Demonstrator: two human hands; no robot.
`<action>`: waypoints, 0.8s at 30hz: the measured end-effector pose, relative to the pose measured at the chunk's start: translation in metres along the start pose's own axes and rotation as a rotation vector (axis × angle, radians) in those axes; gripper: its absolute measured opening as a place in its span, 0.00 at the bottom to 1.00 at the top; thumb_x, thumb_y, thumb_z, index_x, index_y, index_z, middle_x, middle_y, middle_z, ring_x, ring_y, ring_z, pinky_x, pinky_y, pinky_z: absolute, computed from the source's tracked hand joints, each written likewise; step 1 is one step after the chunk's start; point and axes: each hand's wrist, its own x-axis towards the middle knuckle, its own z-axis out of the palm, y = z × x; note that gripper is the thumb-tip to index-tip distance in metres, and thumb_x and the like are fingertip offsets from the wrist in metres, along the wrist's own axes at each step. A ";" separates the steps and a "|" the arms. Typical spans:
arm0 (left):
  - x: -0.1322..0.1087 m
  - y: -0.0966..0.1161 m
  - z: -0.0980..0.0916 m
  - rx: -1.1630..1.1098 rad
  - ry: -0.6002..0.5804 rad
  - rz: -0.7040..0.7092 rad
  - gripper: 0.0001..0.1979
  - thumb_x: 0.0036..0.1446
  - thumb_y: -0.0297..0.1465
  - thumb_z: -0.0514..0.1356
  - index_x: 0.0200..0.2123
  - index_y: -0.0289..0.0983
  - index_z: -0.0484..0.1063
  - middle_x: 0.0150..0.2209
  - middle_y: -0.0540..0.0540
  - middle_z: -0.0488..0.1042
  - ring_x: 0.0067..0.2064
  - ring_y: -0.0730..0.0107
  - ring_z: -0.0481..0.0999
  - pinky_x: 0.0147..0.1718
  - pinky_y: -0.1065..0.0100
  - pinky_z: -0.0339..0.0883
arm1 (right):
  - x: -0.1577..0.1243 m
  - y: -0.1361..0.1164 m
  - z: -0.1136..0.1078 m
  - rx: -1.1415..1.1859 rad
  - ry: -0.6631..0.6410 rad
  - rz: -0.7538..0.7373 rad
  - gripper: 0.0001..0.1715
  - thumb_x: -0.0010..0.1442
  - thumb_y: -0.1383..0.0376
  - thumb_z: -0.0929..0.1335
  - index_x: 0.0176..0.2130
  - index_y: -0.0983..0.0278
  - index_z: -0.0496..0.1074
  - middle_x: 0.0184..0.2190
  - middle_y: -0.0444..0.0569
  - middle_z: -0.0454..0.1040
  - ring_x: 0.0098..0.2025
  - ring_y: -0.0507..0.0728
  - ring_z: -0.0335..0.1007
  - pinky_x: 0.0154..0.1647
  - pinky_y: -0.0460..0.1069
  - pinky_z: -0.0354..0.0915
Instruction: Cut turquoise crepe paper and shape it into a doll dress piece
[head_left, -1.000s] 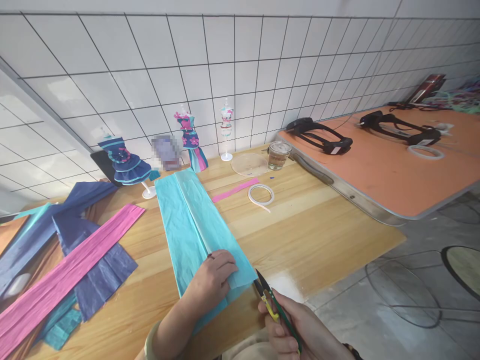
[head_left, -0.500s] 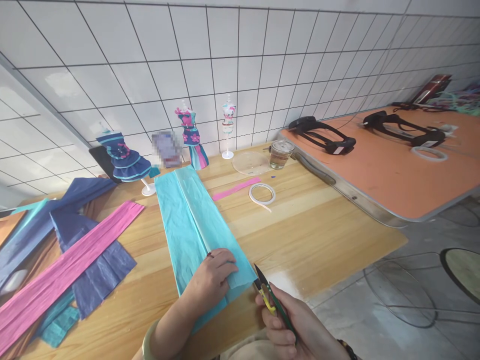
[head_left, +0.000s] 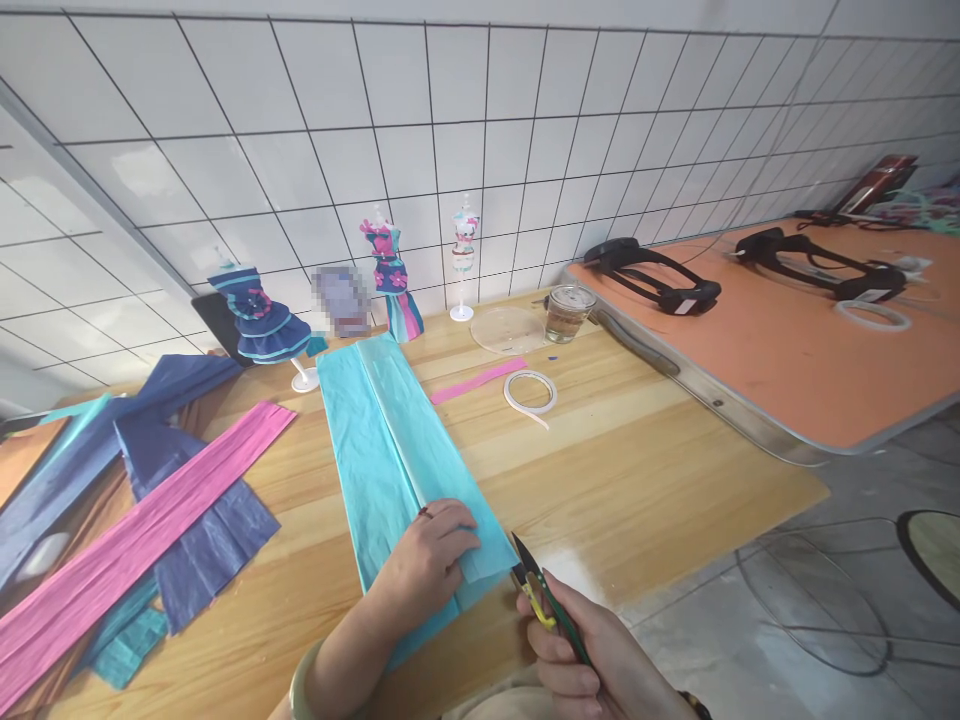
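Left hand (head_left: 429, 556): fingers loosely bent, pressed the folded turquoise crinkled-paper sheet (head_left: 369, 440), apparently steadying it. Right hand (head_left: 574, 645): fingers gripped black-bladed, green-and-yellow snips (head_left: 557, 607) at its corner.

Left hand (head_left: 429, 560) lies palm-down (slightly cupped), right hand (head_left: 600, 638) curled inward.

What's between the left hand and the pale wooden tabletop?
A long turquoise paper-like sheet, under the left hand on the tabletop; head view.
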 end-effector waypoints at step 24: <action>0.002 0.001 -0.002 0.011 0.014 0.014 0.22 0.39 0.13 0.47 0.32 0.37 0.71 0.36 0.44 0.72 0.43 0.64 0.69 0.42 0.59 0.66 | 0.001 0.003 -0.002 0.002 0.019 -0.034 0.19 0.59 0.52 0.62 0.30 0.66 0.68 0.14 0.34 0.51 0.10 0.40 0.40 0.11 0.39 0.36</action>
